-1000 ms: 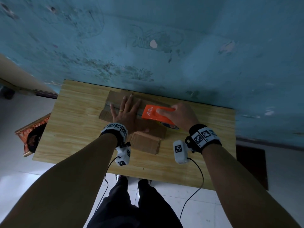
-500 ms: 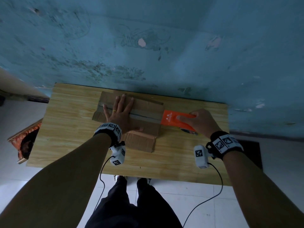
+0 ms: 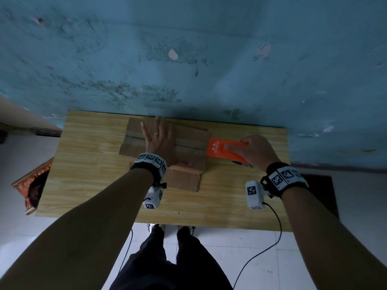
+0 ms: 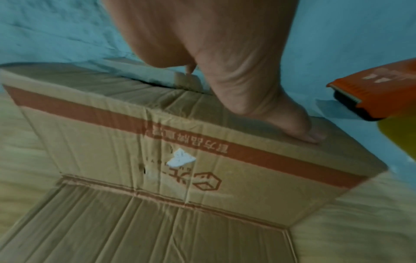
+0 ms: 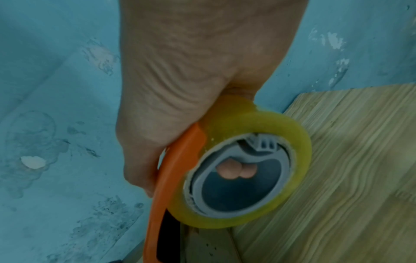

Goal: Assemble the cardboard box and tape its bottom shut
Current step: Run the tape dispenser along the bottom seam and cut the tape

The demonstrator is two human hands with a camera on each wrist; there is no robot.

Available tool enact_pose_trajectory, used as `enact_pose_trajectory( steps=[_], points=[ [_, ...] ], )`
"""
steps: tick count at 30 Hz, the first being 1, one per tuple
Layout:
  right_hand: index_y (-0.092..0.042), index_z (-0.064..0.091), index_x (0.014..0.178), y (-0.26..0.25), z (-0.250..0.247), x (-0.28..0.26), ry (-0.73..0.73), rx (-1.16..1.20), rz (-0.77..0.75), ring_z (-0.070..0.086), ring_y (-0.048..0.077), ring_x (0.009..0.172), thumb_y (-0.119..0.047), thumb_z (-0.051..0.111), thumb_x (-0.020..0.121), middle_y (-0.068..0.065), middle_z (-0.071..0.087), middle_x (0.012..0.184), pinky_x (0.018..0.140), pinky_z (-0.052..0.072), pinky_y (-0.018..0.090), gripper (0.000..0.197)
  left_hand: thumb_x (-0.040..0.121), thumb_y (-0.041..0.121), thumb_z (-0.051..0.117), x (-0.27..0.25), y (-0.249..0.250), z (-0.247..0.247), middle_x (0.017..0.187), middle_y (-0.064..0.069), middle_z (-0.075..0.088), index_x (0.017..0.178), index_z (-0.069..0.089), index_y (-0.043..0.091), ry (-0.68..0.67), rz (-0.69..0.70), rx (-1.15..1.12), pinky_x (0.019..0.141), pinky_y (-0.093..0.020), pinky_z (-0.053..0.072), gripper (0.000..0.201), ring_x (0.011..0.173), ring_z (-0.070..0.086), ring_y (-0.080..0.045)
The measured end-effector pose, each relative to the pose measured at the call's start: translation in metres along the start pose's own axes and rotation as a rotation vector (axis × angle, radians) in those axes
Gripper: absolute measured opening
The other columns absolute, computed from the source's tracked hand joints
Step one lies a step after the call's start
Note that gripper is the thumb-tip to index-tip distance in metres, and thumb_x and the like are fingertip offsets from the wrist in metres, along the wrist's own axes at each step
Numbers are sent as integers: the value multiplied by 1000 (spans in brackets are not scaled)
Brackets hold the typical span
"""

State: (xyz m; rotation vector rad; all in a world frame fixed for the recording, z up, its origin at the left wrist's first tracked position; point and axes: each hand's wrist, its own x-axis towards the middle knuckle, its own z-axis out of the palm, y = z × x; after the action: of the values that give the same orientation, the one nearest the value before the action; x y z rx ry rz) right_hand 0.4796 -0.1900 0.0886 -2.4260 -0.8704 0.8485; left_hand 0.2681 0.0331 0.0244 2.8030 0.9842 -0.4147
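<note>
Fingers of the left hand [image 3: 160, 141] lie straight and spread, pressing the cardboard box [image 3: 188, 143], which sits at the table's [image 3: 94, 164] twelve o'clock edge, long axis nine to three. The right hand [image 3: 254, 151] grips the tape dispenser [image 3: 222, 150] at the box's three o'clock end. Taping looks nearly done; next, probably cutting the tape.
</note>
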Motion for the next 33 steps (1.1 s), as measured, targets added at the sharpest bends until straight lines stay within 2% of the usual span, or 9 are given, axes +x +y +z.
enact_pose_trajectory(
  steps=[4,6,10,15,18,24,28,32,33],
  points=[
    [-14,80,90,11,-5,-4,-3,6,15,75,17,50,-77,71,80,3,78,65,49,60,29,64,53,93,65,3,20,5,173,-4,-1,164,-6,28,-15,306,-77,115,-79,5,147,159,-2,-34],
    [-14,80,88,15,-8,-6,-2,5,22,74,15,48,-74,73,83,3,78,64,47,57,26,60,49,91,69,2,29,3,172,-5,5,163,-9,30,-48,349,-58,113,-81,6,151,158,2,-39],
    [-13,79,88,19,-12,-11,-24,74,25,71,12,44,-67,76,86,2,77,61,45,54,24,55,34,98,65,4,43,0,165,-14,20,161,-13,33,-93,330,73,109,-86,4,163,153,15,-49],
    [-15,79,88,18,-19,-14,-39,143,20,71,10,45,-63,77,88,-4,77,61,47,55,24,48,32,97,69,11,49,-3,161,-14,27,161,-9,33,-95,310,191,108,-85,2,163,150,26,-47],
    [-20,76,84,17,-21,-16,-40,136,16,73,11,48,-64,77,87,-8,76,60,49,58,24,44,33,97,69,13,48,-5,161,-10,25,161,-2,33,-103,297,217,108,-85,1,159,150,25,-45],
    [-18,79,86,12,-6,-15,-63,160,4,78,15,56,-65,76,87,-1,78,67,56,63,28,48,33,93,74,15,33,-8,164,-7,23,161,2,37,-111,252,211,108,-85,0,157,152,23,-43],
    [-13,79,85,8,5,-11,-83,185,-8,79,27,59,-67,76,87,3,79,67,59,65,38,54,35,91,75,14,19,-7,169,-6,15,160,-4,39,-127,239,225,109,-84,-2,157,155,17,-41],
    [-17,77,83,17,8,-10,-93,187,1,76,16,54,-63,76,89,-5,78,63,60,64,36,46,36,91,75,15,15,-5,171,-6,9,160,-8,39,-145,239,220,110,-83,1,158,156,12,-40],
    [-17,78,83,22,7,-10,-88,182,3,76,17,54,-63,76,89,-4,78,63,59,63,35,46,36,92,74,16,15,-4,171,-5,8,160,-8,39,-148,236,225,110,-83,1,158,156,12,-40]
  ],
)
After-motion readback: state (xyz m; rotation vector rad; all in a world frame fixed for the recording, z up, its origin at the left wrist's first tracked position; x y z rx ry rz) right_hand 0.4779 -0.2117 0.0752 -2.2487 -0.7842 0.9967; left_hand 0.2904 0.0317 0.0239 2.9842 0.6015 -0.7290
